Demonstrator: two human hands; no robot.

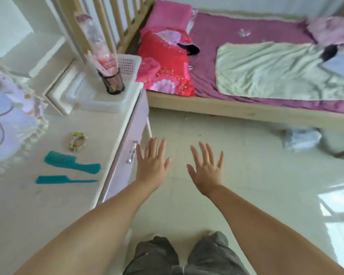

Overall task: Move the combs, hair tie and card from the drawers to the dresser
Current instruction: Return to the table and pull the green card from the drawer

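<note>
Two hands are spread flat and empty over the floor beside the dresser (pixel 125 124): the left hand (pixel 152 165) just off its drawer handle (pixel 132 151), the right hand (pixel 207 171) farther from it. On the dresser's surface lie a wide comb (pixel 72 162), a thin comb (pixel 65 179) nearer its front end, and a hair tie (pixel 77 141) behind both. No card is visible.

Left hand (pixel 152 163), right hand (pixel 206 169) — splayed, empty

- Two teal combs, wide comb (pixel 72 162) and tail comb (pixel 65 179), are lying flat, side by side, on the worktop (pixel 24 211).
- A pale floral hair tie (pixel 77 141) is resting just beyond them.
</note>
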